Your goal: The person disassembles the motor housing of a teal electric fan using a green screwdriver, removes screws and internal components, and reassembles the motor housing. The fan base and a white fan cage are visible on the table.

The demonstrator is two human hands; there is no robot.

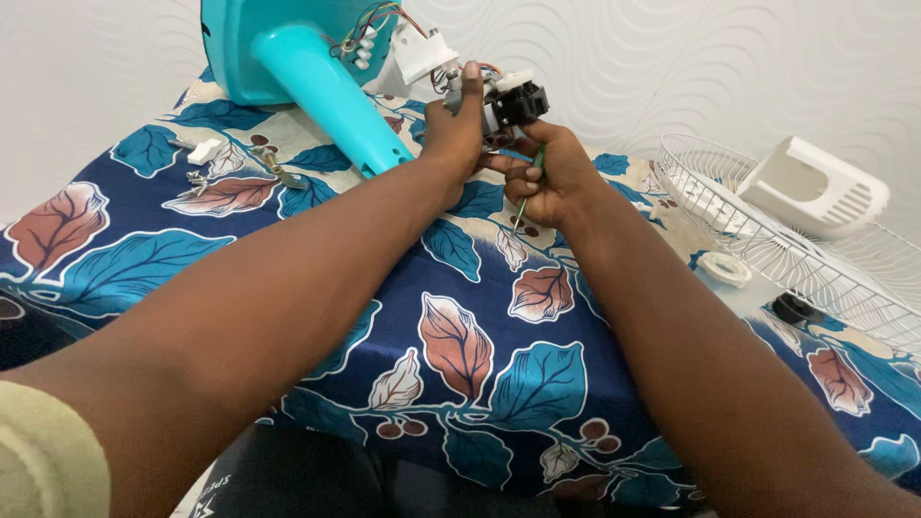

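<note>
My left hand point(453, 129) pinches the small black-and-white motor part point(516, 101), upper centre of frame; my right hand point(552, 177), just below it, is curled around a thin green-handled screwdriver point(528, 187) pointing down-left. The turquoise plastic fan housing point(288, 53) lies left on the leaf-print worktop point(480, 336). The tool tip is hidden.

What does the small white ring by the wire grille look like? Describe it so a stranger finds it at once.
Start at the white wire fan grille on the right of the leaf-patterned cloth. Just off its near-left rim lies the white ring, flat on the cloth. Unlike the black round knob nearby, it is white with an open centre.
</note>
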